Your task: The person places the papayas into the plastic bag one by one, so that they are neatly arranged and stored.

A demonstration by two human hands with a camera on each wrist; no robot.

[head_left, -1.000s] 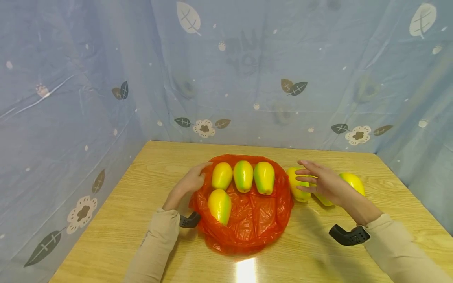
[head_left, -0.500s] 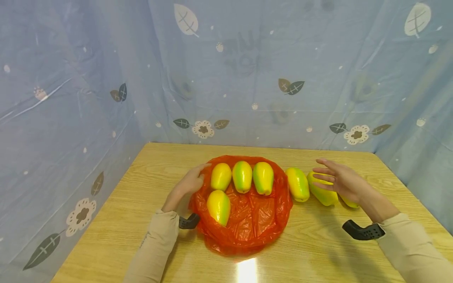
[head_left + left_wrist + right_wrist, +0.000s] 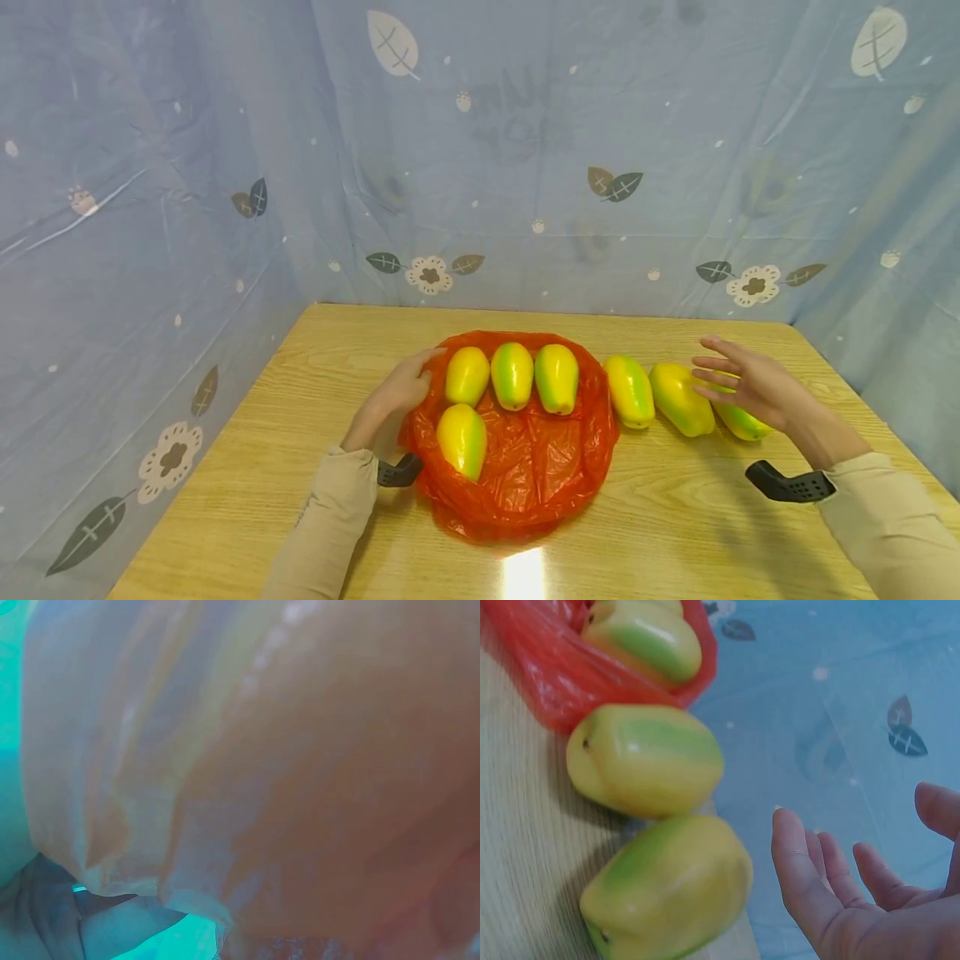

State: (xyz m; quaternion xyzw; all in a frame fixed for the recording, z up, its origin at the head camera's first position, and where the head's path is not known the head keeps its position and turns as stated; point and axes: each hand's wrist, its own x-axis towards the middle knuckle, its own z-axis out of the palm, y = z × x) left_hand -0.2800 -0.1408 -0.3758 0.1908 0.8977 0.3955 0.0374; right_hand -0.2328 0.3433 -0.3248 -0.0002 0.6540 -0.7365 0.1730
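The left hand [image 3: 401,390] pinches the red bag [image 3: 525,467] at centre; the right hand [image 3: 753,385], fingers spread wide, hovers over the rightmost mango [image 3: 742,421], likely needing to grasp it next

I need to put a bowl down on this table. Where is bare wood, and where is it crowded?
Bare wood lies left of the red plastic bag, past the left hand, along the near edge of the table, and behind the fruit. Crowded: four mangoes on the bag, three more between it and the right hand.
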